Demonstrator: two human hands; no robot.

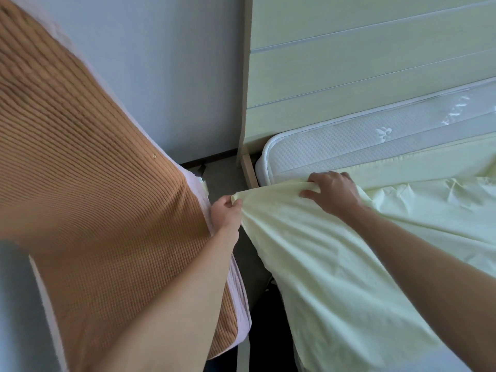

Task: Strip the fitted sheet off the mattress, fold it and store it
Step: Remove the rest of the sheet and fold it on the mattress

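Beside the pale headboard (349, 63), the mattress (349, 140) corner lies bare; its woven markings are unreadable. Our left hand (225, 213) and right hand (331, 193) grip the fitted sheet (322, 264) corner, drawn leftward.

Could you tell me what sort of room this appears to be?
Most likely a bedroom: a white quilted mattress lies against a pale slatted headboard, and both hands, left and right, grip a pale yellow fitted sheet pulled off its corner.
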